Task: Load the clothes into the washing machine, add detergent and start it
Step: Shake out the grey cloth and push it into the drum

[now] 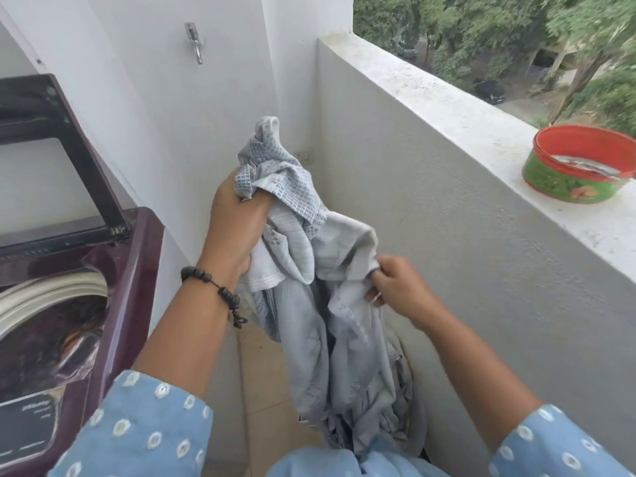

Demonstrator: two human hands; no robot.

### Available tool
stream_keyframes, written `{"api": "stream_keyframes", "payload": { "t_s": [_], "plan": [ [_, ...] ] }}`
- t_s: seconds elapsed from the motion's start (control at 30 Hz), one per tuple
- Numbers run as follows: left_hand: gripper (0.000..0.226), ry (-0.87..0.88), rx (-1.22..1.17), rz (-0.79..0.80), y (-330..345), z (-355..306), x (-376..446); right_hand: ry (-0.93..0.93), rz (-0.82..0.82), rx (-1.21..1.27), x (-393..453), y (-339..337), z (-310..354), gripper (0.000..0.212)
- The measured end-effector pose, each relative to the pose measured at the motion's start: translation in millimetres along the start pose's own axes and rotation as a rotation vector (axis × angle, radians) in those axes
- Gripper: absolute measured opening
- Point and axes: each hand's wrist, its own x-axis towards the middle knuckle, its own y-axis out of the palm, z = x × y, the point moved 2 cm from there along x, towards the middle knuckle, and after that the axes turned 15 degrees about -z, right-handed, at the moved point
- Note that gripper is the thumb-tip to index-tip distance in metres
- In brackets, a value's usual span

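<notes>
Washing machine [113, 270] at 9 o'clock, lid up, dark laundry inside. Left hand [237, 222] gripped grey garment [330, 304]; right hand [395, 287] pinched it.

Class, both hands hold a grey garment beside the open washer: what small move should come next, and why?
Probably swing the grey garment, gripped by the left hand and right hand, leftward over the washing machine, since its lid stands open.

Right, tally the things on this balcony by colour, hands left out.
Grey: 1, the garment
Maroon: 1, the washing machine
Red and green: 1, the tub on the ledge
Metal: 1, the wall hook
Black: 1, the bead bracelet
Total: 5
</notes>
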Motion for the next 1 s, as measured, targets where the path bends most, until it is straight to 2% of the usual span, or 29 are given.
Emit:
{"api": "stream_keyframes", "payload": {
  "t_s": [0.13,0.27,0.37,0.47,0.53,0.63,0.7,0.73,0.83,0.87,0.9,0.93,0.97,1.0],
  "plan": [
    [0.021,-0.031,0.101,0.036,-11.3,18.5,2.8,-0.208,-0.156,0.306,4.4,-53.8,72.1,0.023],
    [0.031,-0.058,0.041,0.178,-5.3,17.1,-7.1,-0.422,-0.109,0.546,-0.1,-83.6,126.0,0.02],
    [0.039,-0.042,-0.091,0.32,8.5,9.3,-16.5,-0.491,-0.002,0.44,-5.9,-68.5,134.9,0.021],
    [0.055,-0.069,-0.17,0.406,22.7,5.0,-29.5,-0.556,-0.04,0.29,-9.9,-46.4,132.0,0.035],
    [0.053,-0.135,-0.215,0.44,25.7,4.3,-35.9,-0.579,-0.065,0.249,-10.8,-41.5,129.7,0.037],
    [0.03,-0.155,-0.247,0.391,27.4,4.5,-41.6,-0.516,-0.008,0.295,-14.0,-45.3,124.2,0.031],
    [0.016,-0.186,-0.307,0.273,27.7,2.4,-41.7,-0.404,0.15,0.457,-18.8,-47.3,114.1,0.025],
    [0.014,-0.206,-0.339,0.205,28.5,2.4,-39.8,-0.372,0.211,0.516,-21.6,-47.9,106.6,0.033],
    [0.007,-0.291,-0.442,0.028,32.3,2.6,-30.0,-0.299,0.222,0.52,-29.0,-44.4,72.9,0.096],
    [0.011,-0.337,-0.51,0.007,34.8,1.8,-29.0,-0.265,0.222,0.474,-33.6,-38.7,63.1,0.112],
    [0.024,-0.389,-0.582,0.007,38.3,0.0,-30.0,-0.239,0.238,0.402,-38.4,-30.1,55.1,0.121],
    [0.035,-0.438,-0.63,0.019,42.4,-2.1,-32.9,-0.221,0.257,0.329,-43.0,-19.9,49.3,0.123],
    [0.039,-0.466,-0.667,0.034,48.1,-4.7,-37.6,-0.22,0.263,0.277,-46.8,-9.6,45.1,0.114],
    [0.035,-0.478,-0.695,0.045,53.1,-6.6,-43.3,-0.218,0.254,0.286,-50.3,-0.3,43.7,0.095]
  ]
}}
